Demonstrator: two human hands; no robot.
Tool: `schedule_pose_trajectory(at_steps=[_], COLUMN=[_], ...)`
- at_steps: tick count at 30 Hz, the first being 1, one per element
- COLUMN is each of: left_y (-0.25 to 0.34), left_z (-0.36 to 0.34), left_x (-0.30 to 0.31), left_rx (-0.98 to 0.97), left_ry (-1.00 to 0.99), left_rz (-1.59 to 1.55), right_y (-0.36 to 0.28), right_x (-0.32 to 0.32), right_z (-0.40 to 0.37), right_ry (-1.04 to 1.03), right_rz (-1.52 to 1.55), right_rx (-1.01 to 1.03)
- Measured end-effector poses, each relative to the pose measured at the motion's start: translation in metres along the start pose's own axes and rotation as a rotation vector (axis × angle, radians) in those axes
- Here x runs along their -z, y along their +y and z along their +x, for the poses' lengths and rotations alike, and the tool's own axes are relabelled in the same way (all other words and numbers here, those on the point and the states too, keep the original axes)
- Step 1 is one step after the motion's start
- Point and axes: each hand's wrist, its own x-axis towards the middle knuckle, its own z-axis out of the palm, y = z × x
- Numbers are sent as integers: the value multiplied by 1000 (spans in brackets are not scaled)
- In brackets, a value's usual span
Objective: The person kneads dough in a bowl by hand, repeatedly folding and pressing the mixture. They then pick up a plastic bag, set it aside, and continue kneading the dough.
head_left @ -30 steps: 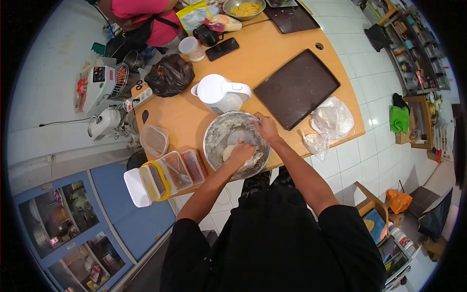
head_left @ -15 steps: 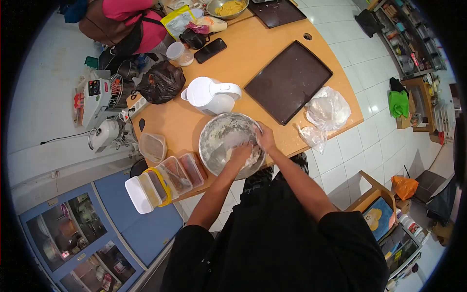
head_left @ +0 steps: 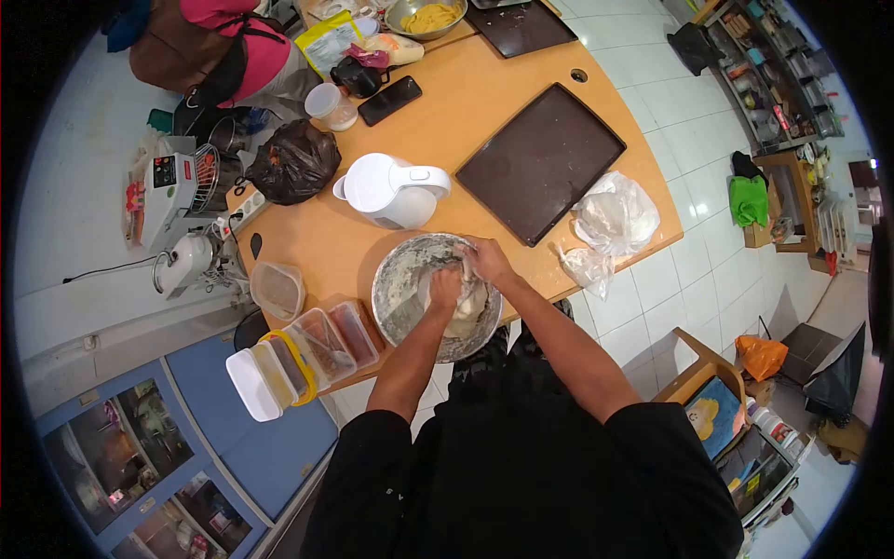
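A metal mixing bowl (head_left: 391, 321), its inside smeared with flour, stands at the near edge of the table. Pale, sticky dough (head_left: 468, 306) lies in its right part. My left hand (head_left: 446, 285) is down inside the bowl, curled into a fist against the dough; its fingertips are hidden. My right hand (head_left: 488, 261) grips the bowl's right rim, with fingers reaching over to the inside. Whitish dough shows close beneath those fingers. Just beyond the bowl stands a white electric kettle (head_left: 380, 186).
A dark baking tray (head_left: 542, 163) and plastic bags of flour (head_left: 616, 214) lie to the right. Plastic containers (head_left: 317, 347) line the left edge. Farther back are a black bag (head_left: 296, 160), a phone (head_left: 390, 101) and another person (head_left: 263, 61).
My left hand has lifted slightly and closed into a fist. My right hand's fingers have moved farther in over the rim. The whole view has shifted a little.
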Motion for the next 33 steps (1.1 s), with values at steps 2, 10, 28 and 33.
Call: schedule_pose_trajectory(at_steps=[2,10,28,33], left_y=[-9,-13,45,29], left_z=[8,12,3,3], left_x=[-15,6,93,53], left_rx=[121,415,97,342], left_ry=[118,275,530,606], left_rz=[-39,-1166,-651,-1209], right_y=[-13,-9,-1,-2], right_x=[7,0,25,29], right_z=[-1,10,24,4], right_ry=[0,-14,-137,-131], right_rz=[14,-162,-273,159], right_rx=[2,-37,-46,-141])
